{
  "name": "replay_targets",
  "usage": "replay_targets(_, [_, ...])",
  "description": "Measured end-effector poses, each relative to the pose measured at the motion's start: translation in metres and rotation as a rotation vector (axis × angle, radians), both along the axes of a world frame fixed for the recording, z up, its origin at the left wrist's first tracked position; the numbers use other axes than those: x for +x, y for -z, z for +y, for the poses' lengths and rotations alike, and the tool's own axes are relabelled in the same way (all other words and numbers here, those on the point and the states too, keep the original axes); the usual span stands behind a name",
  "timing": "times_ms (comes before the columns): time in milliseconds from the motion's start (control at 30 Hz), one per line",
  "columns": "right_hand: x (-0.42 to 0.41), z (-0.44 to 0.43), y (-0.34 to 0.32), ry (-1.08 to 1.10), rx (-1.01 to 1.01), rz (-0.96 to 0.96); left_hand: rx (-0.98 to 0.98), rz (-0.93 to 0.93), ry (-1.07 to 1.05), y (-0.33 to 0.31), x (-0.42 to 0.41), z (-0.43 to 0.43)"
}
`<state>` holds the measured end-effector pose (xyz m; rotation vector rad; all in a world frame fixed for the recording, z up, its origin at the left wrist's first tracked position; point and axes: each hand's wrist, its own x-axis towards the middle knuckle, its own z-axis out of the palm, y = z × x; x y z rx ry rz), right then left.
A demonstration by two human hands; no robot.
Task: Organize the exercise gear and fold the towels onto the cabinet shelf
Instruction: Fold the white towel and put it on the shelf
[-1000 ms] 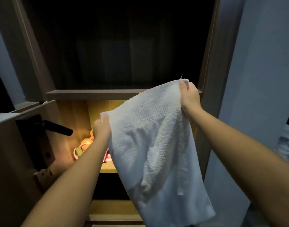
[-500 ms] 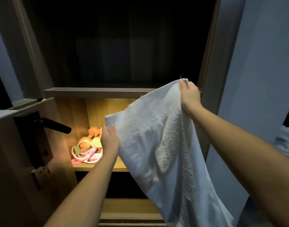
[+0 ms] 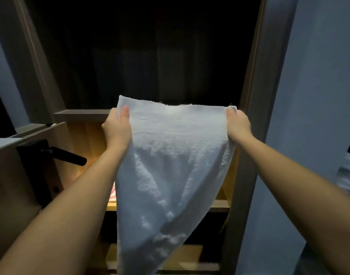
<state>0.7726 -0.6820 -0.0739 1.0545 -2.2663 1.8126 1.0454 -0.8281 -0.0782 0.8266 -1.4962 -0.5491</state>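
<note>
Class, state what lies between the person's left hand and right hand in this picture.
In the head view, the white towel spans the gap: the left hand and the right hand each pinch a top corner.

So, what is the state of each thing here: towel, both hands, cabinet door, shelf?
white towel: unfolded, hanging, top edge stretched between both hands.
left hand: grips the towel's top left corner.
right hand: grips the towel's top right corner.
cabinet door: open, on the left.
shelf: lit, mostly hidden behind the towel.
</note>
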Motion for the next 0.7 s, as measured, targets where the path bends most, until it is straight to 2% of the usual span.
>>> replay_targets(100, [-0.001,-0.006,-0.004,-0.137,0.139,-0.250,0.031,-0.004,-0.004,-0.003,0.010,-0.004])
replay_targets(200, [-0.009,0.008,0.000,-0.394,0.239,-0.518,0.051,-0.015,-0.007,-0.005,0.016,-0.006])
replay_targets(333, [-0.013,0.027,0.029,-0.493,0.137,-0.787,0.018,-0.062,-0.030,-0.014,0.010,-0.004])
replay_targets(400, [-0.004,0.023,0.046,-0.451,0.264,-0.749,0.007,-0.094,-0.029,-0.017,0.002,-0.001])
replay_targets(500, [0.012,0.013,0.065,-0.231,0.406,-0.537,-0.013,-0.153,-0.035,-0.018,-0.003,0.000])
replay_targets(633, [0.023,-0.010,0.066,-0.099,0.159,-0.495,0.005,-0.216,-0.108,-0.017,-0.007,-0.001])
replay_targets(700, [0.027,-0.018,0.058,-0.064,0.043,-0.368,0.002,-0.251,-0.149,-0.016,-0.005,-0.001])
